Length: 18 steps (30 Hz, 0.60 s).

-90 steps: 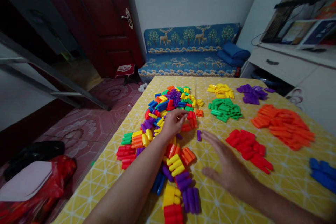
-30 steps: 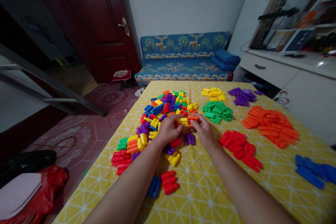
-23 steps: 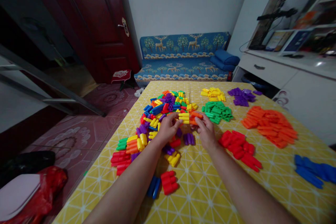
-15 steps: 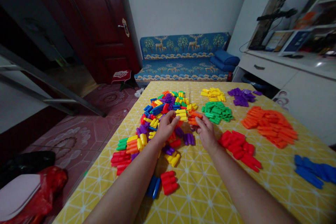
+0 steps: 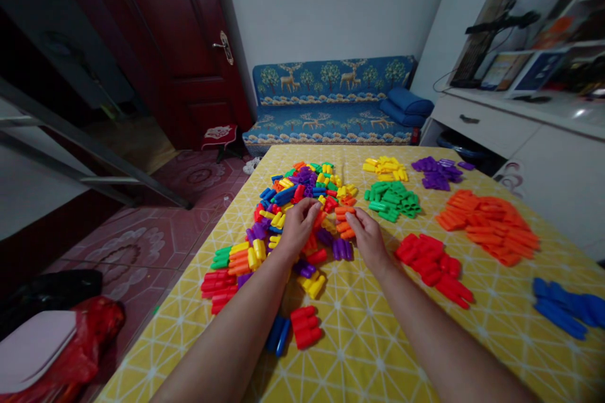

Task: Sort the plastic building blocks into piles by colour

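My left hand (image 5: 297, 228) rests on the near edge of a mixed pile of coloured plastic blocks (image 5: 293, 186). Its fingers are curled round a small yellow block (image 5: 322, 200) that shows only at the fingertips. My right hand (image 5: 369, 240) is close beside it, with its fingers pinched on a cluster of orange blocks (image 5: 343, 219). A purple block cluster (image 5: 341, 249) lies between my wrists. Red (image 5: 306, 326), blue (image 5: 275, 334) and yellow (image 5: 312, 284) clusters lie loose nearer to me.
Sorted heaps lie on the yellow tablecloth (image 5: 378, 346): yellow (image 5: 385, 168), green (image 5: 392, 199), purple (image 5: 437, 174), orange (image 5: 489, 227), red (image 5: 432, 264), blue (image 5: 562, 308). Behind are a blue sofa (image 5: 331, 104) and a dark door (image 5: 189, 44). A white cabinet (image 5: 543, 157) is right, a red bag (image 5: 80, 352) lower left.
My right hand came in to meet the left on a joined yellow and orange piece. The two hands pulled it apart, then sank toward the pile, each with its half.
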Tool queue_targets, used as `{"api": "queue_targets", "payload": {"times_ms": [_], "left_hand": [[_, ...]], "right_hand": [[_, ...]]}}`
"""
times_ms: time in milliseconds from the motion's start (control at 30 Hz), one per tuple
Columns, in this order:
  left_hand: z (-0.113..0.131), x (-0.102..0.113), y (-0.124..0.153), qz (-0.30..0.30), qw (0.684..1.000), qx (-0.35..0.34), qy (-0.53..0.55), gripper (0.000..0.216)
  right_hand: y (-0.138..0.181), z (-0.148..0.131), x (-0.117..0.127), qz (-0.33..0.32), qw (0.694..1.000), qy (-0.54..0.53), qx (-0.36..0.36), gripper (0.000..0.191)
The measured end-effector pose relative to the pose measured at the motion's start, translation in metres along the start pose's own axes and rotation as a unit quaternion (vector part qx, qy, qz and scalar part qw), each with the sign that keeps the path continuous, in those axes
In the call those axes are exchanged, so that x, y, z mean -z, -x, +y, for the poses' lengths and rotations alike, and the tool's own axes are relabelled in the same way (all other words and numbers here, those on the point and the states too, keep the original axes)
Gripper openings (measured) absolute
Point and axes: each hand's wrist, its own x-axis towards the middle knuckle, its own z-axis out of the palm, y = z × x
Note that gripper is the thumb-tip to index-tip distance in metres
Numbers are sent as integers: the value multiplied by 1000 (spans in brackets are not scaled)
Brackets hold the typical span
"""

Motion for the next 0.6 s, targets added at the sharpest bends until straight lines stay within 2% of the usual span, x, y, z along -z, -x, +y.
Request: {"api": "queue_targets", "payload": {"times_ms": [100,167,433,600], "left_hand": [[-1,1,-1,32,999,-1,6,24],[-1,0,-1,33,999,-4,20,25],[-1,-6,4,-121,991,-56,12,27],[0,-3,4,-135,989,-62,-12,24]], "right_hand": [[1,-1,-1,-2,1000,10,5,37],[3,-2,-2,-3,1000,10,1,38],[8,-8,-5,-10,1000,17,3,38],[11,-12,-4,15,1000,19,8,36]]}}
